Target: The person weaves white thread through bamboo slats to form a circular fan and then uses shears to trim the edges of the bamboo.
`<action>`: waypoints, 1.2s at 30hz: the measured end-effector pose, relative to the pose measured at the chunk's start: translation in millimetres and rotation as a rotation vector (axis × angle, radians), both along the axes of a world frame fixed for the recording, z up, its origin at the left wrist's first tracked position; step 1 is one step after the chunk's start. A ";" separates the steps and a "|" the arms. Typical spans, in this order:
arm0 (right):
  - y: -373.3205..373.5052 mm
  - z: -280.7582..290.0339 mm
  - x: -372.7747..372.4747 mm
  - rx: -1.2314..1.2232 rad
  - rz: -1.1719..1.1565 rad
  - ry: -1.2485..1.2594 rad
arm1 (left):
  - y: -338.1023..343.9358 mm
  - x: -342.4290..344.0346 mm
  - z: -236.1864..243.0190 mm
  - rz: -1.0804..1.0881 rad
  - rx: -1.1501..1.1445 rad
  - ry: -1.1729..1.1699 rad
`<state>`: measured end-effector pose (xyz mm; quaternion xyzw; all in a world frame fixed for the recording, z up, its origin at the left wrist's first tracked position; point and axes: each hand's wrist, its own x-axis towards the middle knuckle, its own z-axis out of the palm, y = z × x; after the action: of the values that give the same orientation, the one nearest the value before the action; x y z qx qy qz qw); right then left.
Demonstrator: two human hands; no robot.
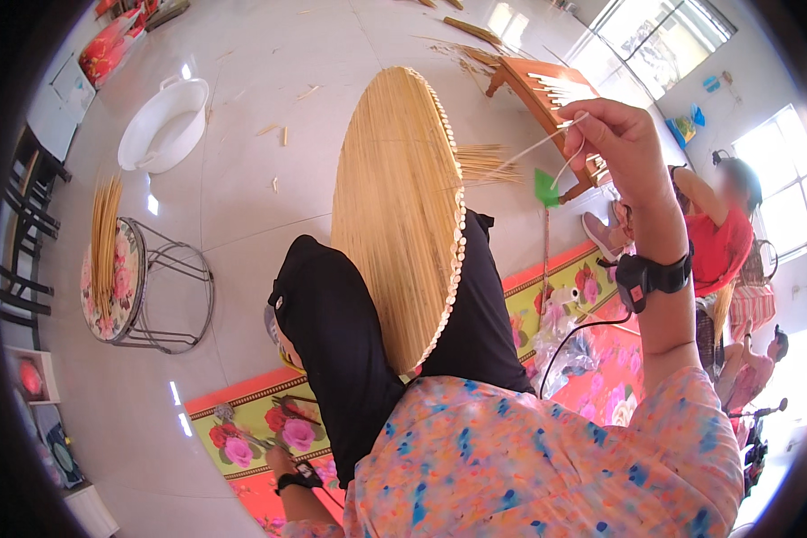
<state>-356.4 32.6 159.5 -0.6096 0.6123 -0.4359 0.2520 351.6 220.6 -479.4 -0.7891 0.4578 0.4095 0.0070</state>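
A flat oval-looking disc of straw-coloured stalks stands tilted between my black-trousered knees, its right edge showing a row of cut stalk ends. Up at the right, my right hand is closed in a pinch on a pale thread. The thread stretches taut toward the disc's right edge, with a loose loop hanging below the fingers. Low on the left, beside my thigh, my left hand hangs down over the flowered mat. It is small and partly out of sight, so its fingers cannot be made out.
Stalks lie on a round flowered stool at left, near a white basin. A brown wooden table bears more pale stalks at upper right. A flowered mat lies underfoot. Another person in red sits at right.
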 end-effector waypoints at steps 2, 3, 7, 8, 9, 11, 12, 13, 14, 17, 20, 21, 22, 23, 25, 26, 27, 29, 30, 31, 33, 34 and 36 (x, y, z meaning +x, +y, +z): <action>0.7 -5.7 -4.9 0.016 0.001 -0.012 | 26.5 1.6 -25.5 -0.561 0.036 -0.368; 3.3 -6.1 -4.4 0.029 0.012 -0.009 | 41.5 -24.1 -31.7 -0.301 0.067 -0.305; 16.3 -2.7 6.5 0.080 -0.011 0.001 | 24.3 -71.2 8.7 0.267 0.233 0.115; 16.5 -1.7 11.5 0.069 -0.011 -0.011 | 18.6 -73.7 22.9 0.444 0.286 0.220; 17.3 -0.5 16.0 0.067 -0.004 0.001 | 7.0 -83.8 53.6 0.516 0.324 0.268; 20.6 1.2 24.0 0.052 -0.001 0.004 | -1.4 -53.6 30.7 0.185 0.195 0.251; 22.4 1.8 27.8 0.057 0.003 0.011 | -8.2 -46.2 38.1 0.143 0.063 0.180; 24.1 2.7 32.5 0.061 0.009 0.019 | -23.8 -33.9 46.2 -0.332 -0.041 -0.065; 23.9 1.8 40.1 0.042 0.025 0.018 | -40.1 -20.6 61.7 -0.734 -0.221 -0.419; 42.4 5.4 51.4 0.022 0.062 0.037 | -149.1 -46.9 119.0 -0.212 -0.541 -0.326; 50.3 -3.3 60.6 -0.109 0.148 0.085 | -225.5 -153.5 291.0 0.161 -0.797 0.326; 49.4 -3.1 67.5 -0.204 0.177 0.168 | -230.9 -196.6 359.7 0.164 -0.839 0.498; 50.0 0.0 72.7 -0.237 0.159 0.198 | -228.3 -230.3 417.6 0.011 -0.833 0.509; 50.2 -0.2 75.4 -0.247 0.165 0.193 | -223.6 -262.3 462.0 -0.145 -0.821 0.517; 53.3 -0.6 78.2 -0.304 0.211 0.175 | -210.7 -324.9 511.0 -0.474 -0.894 0.806; 57.1 1.3 80.4 -0.253 0.213 0.136 | -199.3 -353.5 527.9 -0.608 -0.924 0.812; 58.2 -0.4 80.1 -0.259 0.212 0.129 | -189.1 -378.7 538.1 -0.744 -0.949 0.816; 60.5 -6.5 76.9 -0.370 0.234 0.168 | -174.5 -413.2 544.3 -1.023 -0.914 0.875; 64.0 -6.5 72.2 -0.363 0.222 0.199 | -165.8 -426.0 539.2 -1.010 -0.717 0.985; 66.9 -6.5 66.4 -0.364 0.212 0.190 | -159.4 -435.8 533.7 -0.988 -0.516 1.083; 73.0 -10.4 51.2 -0.357 0.206 0.228 | -155.5 -442.7 529.9 -1.045 -0.517 1.118; 76.5 -13.9 44.0 -0.333 0.180 0.202 | -152.7 -438.9 526.3 -0.977 -0.369 1.114; 82.7 -29.3 27.1 -0.270 0.128 0.102 | -149.4 -432.6 518.5 -0.860 -0.362 1.150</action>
<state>-329.3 115.2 130.2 -0.6970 0.5200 -0.4658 0.1635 -81.0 71.2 39.2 -0.1896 0.7184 0.6374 -0.2042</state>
